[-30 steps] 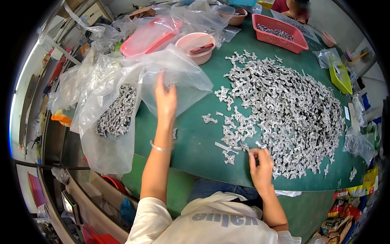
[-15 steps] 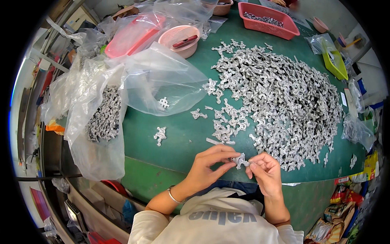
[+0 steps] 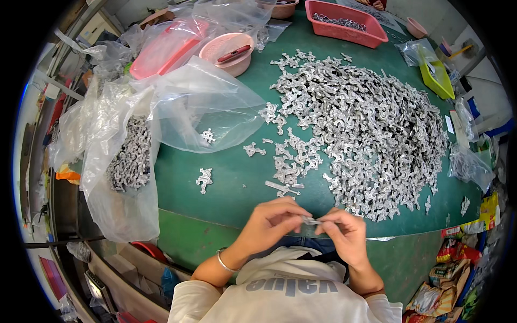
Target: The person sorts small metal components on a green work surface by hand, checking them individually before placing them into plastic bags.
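Close to the table's front edge, my left hand and my right hand pinch a small silver metal casting between them. It is seen nearly edge-on, and fingertips cover parts of it. Just beyond my hands lie flat metal strips and a loose group of similar castings. A large heap of these grey castings spreads over the right of the green table. Single castings lie apart on the left.
At left, a clear plastic bag holds many castings, with another clear sheet beside it. Behind stand a pink round basket with a red object, a red tray of metal parts and a yellow-green basket. Another person's hand shows at the far edge.
The casting between my hands has turned from face-on to nearly edge-on. Both hands have drawn slightly closer together. The whole view has shifted a little.
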A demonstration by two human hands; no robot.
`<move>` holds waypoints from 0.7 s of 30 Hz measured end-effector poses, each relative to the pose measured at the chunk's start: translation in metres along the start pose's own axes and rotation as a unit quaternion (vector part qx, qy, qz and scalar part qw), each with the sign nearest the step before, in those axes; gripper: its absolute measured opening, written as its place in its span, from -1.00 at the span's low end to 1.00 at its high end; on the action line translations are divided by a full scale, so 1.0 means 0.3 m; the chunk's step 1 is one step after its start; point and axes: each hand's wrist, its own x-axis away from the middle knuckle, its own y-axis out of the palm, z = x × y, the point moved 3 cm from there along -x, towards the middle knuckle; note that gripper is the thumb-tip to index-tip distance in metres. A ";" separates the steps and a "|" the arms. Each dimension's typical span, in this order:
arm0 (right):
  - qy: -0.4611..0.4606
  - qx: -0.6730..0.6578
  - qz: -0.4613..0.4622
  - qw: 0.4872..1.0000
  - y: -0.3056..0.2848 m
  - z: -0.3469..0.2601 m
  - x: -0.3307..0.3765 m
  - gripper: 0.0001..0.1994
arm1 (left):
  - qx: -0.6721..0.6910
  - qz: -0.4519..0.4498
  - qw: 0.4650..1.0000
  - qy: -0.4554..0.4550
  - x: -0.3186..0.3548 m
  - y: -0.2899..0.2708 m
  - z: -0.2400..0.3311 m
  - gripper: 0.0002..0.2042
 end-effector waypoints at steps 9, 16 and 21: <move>-0.143 0.562 0.129 0.804 -0.023 0.024 -0.172 -0.82 | -0.536 0.456 0.700 0.121 0.151 -0.342 -0.024 -0.84; -0.167 0.491 0.149 0.842 -0.042 0.059 -0.201 -0.85 | -0.541 0.422 0.720 0.104 0.167 -0.283 -0.056 -0.75; -0.074 0.177 0.163 0.968 -0.082 0.122 -0.170 -0.88 | -0.424 0.272 0.853 0.137 0.080 -0.088 -0.037 -0.68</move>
